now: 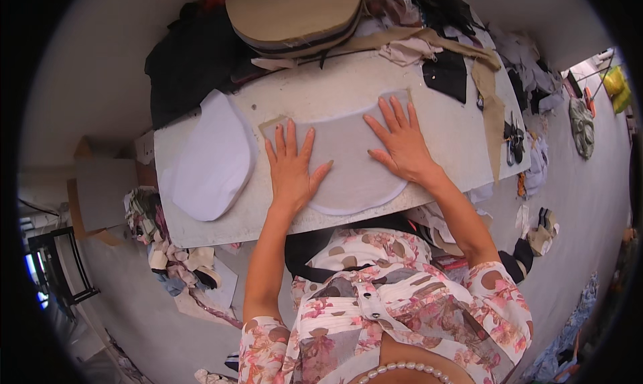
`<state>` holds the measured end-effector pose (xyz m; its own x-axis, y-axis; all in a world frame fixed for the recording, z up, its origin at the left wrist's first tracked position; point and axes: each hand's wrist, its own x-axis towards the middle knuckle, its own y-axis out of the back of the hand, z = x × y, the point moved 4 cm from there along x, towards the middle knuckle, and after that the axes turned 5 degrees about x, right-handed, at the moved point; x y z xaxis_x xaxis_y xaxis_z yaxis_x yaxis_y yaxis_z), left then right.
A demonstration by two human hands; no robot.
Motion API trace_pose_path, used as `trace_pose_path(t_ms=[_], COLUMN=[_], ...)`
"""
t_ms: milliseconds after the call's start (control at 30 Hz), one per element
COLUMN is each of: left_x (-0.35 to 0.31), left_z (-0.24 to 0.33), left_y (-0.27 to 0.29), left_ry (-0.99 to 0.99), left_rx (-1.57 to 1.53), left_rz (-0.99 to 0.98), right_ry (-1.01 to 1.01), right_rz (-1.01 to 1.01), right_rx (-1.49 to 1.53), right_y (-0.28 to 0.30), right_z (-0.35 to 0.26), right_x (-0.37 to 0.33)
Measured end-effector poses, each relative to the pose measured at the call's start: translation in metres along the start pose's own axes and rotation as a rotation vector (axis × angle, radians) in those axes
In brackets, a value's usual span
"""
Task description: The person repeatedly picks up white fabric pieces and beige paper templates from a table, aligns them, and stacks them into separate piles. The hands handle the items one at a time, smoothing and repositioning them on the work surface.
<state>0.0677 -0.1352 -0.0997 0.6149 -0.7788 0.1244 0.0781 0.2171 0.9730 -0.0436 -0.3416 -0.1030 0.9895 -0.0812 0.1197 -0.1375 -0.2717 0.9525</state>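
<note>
A half-round grey fabric piece [345, 159] with a white border lies flat on the white table in front of me. Tan corners of material show at its upper left and upper right. My left hand [293, 173] rests on its left side, fingers spread and palm down. On the opposite side my right hand [403, 144] presses flat, its fingers apart too. Neither hand grips anything. To the left of my left hand lies a stack of white rounded cut pieces [213, 161].
A thick stack of tan half-round pieces [295, 17] sits at the table's far side, beside dark cloth [194, 66]. Tan strips [492, 112] and scissors [512, 143] lie along the right side. Fabric scraps [191, 260] litter the floor near the table [181, 226].
</note>
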Motion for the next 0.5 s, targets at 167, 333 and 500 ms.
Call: trace_pose_path(t_ms=[167,333,500], left_x=[-0.001,0.008,0.01], left_z=[-0.007,-0.023,-0.039], left_y=[0.009,0.047,0.058], left_ry=[0.01,0.09,0.196], left_rx=[-0.248,-0.329,-0.438], left_rz=[0.204,0.502,0.66], right_ry=[0.033,0.159,0.249], right_rz=[0.377,0.498,0.498], right_rx=[0.2,0.365,0.037], right_y=[0.052,0.085,0.061], right_z=[-0.006,-0.032,-0.048], right_x=[0.039,0.143,0.197])
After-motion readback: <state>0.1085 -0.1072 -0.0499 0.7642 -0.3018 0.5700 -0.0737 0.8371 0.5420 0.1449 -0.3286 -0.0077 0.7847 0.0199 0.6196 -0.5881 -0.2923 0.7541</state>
